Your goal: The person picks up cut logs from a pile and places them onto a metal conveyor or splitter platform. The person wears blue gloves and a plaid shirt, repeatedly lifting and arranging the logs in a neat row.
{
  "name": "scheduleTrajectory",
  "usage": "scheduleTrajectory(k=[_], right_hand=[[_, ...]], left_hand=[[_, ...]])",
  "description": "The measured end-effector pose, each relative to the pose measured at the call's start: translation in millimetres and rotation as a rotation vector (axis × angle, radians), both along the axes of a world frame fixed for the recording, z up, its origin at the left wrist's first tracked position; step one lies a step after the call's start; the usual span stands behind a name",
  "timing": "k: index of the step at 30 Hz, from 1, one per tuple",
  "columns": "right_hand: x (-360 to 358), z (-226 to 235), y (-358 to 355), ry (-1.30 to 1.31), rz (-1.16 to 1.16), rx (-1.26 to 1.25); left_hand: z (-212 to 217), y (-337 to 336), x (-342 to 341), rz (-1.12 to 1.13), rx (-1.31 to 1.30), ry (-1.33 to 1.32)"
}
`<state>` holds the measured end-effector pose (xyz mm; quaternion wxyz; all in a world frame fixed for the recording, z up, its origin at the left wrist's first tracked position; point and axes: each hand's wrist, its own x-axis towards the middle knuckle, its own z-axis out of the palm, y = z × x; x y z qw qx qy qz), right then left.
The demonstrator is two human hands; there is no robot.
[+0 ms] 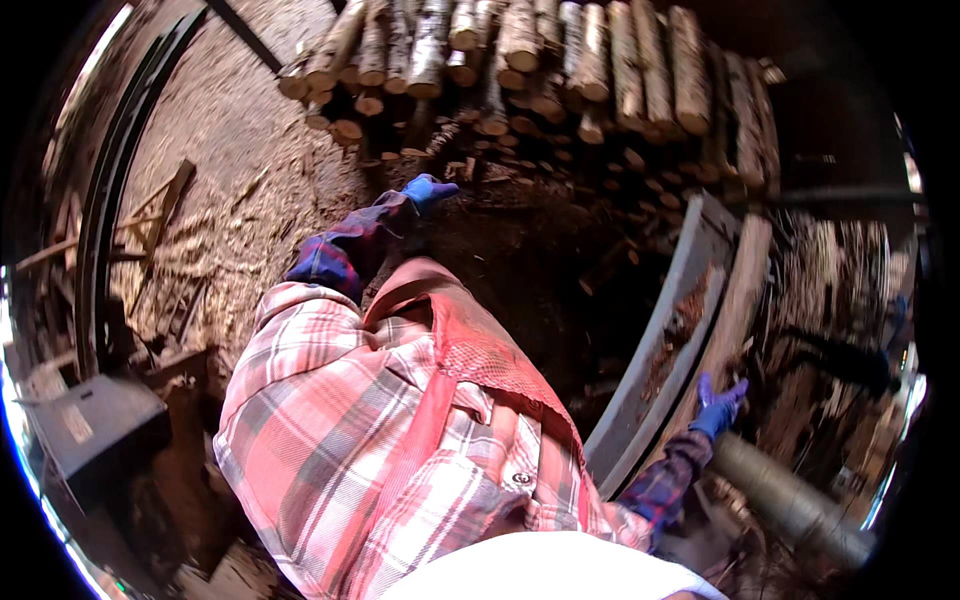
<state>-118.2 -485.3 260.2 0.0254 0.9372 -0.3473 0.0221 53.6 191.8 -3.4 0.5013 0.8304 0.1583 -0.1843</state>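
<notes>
My left hand (430, 192), in a blue glove, reaches out past my plaid sleeve toward the stacked logs (520, 40). Nothing shows in it, and its fingers point to the right, slightly blurred. On the right, my right hand (718, 408) wears a blue-purple glove, its fingers spread apart. It is beside a long peeled log (738, 290), over its right edge; whether it touches the wood I cannot tell. That log lies along a grey metal trough (665, 300) with brown bark bits inside.
Cut log ends fill the dark space below the stack. Wood chips (235, 130) cover the ground at the far left, near a dark metal rail (118, 170). A grey box (95, 425) stands at the left. A thick round pole (790, 500) lies at the lower right.
</notes>
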Motion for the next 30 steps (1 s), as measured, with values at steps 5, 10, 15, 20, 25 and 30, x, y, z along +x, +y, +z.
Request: scheduleTrajectory(k=[5, 10, 15, 20, 25, 30], right_hand=[[173.5, -57.0, 172.0, -0.567, 0.810, 0.541], [321.4, -172.9, 477.6, -0.096, 0.921, 1.179], [421.6, -255.6, 670.0, 0.092, 0.722, 1.193], [455.2, -287.1, 733.9, 0.350, 0.375, 1.036], [472.0, -270.3, 708.8, 0.212, 0.255, 1.935], [405.5, -143.6, 653.7, 0.625, 0.146, 2.679]], left_hand=[[-48.8, 48.4, 19.9, 0.162, 0.021, 0.027], [-74.9, 78.8, -21.6, 0.333, -0.499, 0.095], [-45.3, 158.8, -103.4, 0.416, -0.409, 0.277], [-42.0, 184.3, -151.6, 0.939, -0.461, 0.393], [-19.0, 202.6, -95.8, 0.899, -0.744, 0.320], [27.4, 188.7, 48.5, 0.733, -1.291, 0.143]])
